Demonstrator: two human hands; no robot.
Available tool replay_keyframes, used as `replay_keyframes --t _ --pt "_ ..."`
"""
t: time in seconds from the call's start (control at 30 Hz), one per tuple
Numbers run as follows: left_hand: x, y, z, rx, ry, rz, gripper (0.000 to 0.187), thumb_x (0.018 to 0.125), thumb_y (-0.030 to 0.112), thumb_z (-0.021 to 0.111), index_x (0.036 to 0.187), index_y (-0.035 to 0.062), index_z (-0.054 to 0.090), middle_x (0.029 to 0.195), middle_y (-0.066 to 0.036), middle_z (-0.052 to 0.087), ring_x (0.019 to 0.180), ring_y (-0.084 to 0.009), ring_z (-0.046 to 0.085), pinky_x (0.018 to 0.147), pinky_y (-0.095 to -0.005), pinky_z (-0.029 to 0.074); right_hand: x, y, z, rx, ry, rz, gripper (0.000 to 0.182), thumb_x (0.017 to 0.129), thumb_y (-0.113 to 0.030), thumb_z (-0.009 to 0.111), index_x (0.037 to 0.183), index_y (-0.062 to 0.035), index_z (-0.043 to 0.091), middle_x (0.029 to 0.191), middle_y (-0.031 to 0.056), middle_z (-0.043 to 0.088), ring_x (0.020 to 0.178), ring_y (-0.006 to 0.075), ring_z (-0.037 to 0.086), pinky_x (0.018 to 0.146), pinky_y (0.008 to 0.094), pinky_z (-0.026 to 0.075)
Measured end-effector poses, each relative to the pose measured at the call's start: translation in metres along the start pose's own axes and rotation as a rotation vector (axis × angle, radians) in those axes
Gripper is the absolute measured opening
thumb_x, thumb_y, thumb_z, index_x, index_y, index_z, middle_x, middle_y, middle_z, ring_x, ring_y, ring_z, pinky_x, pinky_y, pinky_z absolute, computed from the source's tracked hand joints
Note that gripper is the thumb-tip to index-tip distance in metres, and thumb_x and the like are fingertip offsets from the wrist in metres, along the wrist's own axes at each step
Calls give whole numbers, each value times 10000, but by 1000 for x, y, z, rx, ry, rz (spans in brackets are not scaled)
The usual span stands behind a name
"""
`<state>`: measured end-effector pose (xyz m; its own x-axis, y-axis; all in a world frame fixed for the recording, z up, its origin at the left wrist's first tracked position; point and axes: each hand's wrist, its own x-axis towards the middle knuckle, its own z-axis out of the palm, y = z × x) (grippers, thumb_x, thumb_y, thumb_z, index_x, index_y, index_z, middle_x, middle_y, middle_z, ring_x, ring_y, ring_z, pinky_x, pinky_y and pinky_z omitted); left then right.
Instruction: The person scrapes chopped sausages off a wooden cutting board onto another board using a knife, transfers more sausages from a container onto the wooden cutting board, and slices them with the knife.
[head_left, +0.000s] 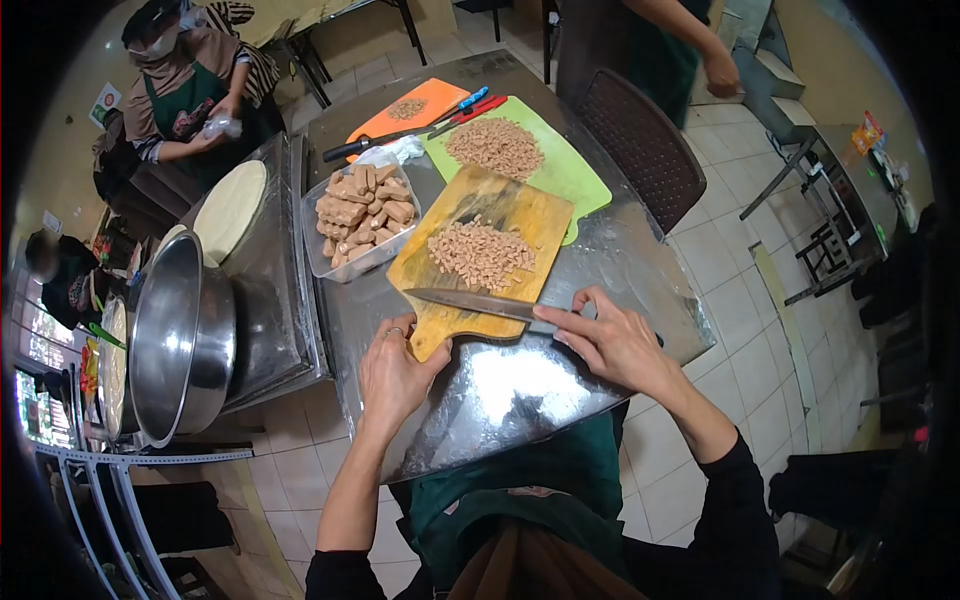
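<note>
**Blade across the board, fingers at both ends**

The right hand (615,340) has its fingers spread and curled over the handle end of the knife (470,302); whether they are truly clamped on the handle or only resting on it is hard to tell, since the hand hides it; the left hand (392,375) pinches the near corner of the wooden cutting board (520,215), thumb on top, fingers loosely together at the edge; the blade lies flat across the board's near end, tip pointing towards the left hand, close to it but apart.

On the board, just beyond the blade, sits a heap of small cut sausage pieces (482,255); left of the board stands a clear tub of whole sausages (362,215); farther off lie a green board (570,175) with a second heap and an orange board (415,105).

The risks, as I judge them: the board overhangs nothing, yet it sits on a shiny metal table (520,385) that looks slick, so a tug at the corner could slide it and scatter the heap; the knife tip is near the left thumb, so a careless sweep could nick it; a loose hold on the handle could let the blade skid off the board's edge.
</note>
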<state>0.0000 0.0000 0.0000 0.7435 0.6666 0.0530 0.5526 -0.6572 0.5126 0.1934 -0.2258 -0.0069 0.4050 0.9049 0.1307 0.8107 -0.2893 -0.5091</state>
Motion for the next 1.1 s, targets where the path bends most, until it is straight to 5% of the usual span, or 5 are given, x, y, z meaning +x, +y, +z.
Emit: replay_keyframes --t 0.3,0.7,0.87,1.1 --pt "19 -1 -4 17 -60 -9 603 771 408 771 1137 -59 661 1039 -213 685 942 -371 683 824 -440 536 54 50 4 -14 35 -50 355 953 -316 628 1307 -308 660 980 105 574 726 291 636 641 425 532" --pt "54 11 -36 119 -201 -7 656 764 430 773 1165 -76 664 1054 -256 694 985 -382 686 871 -443 527 116 118 8 -20 42 -5 380 975 -367 594 1354 -362 613 935 94 567 893 281 612 784 423 512" --pt "61 18 -42 116 -228 -16 647 762 421 775 1146 -89 668 1005 -255 707 975 -369 693 877 -432 526 131 133 -2 2 -29 73 375 992 -379 580 1362 -327 614 987 129 603 969 286 617 881 419 491" --pt "62 23 -48 137 -219 1 615 766 402 775 1117 -94 677 965 -265 710 943 -368 699 869 -426 528 146 155 0 120 59 15 332 999 -298 570 1289 -161 657 1015 178 712 959 328 679 842 421 518"
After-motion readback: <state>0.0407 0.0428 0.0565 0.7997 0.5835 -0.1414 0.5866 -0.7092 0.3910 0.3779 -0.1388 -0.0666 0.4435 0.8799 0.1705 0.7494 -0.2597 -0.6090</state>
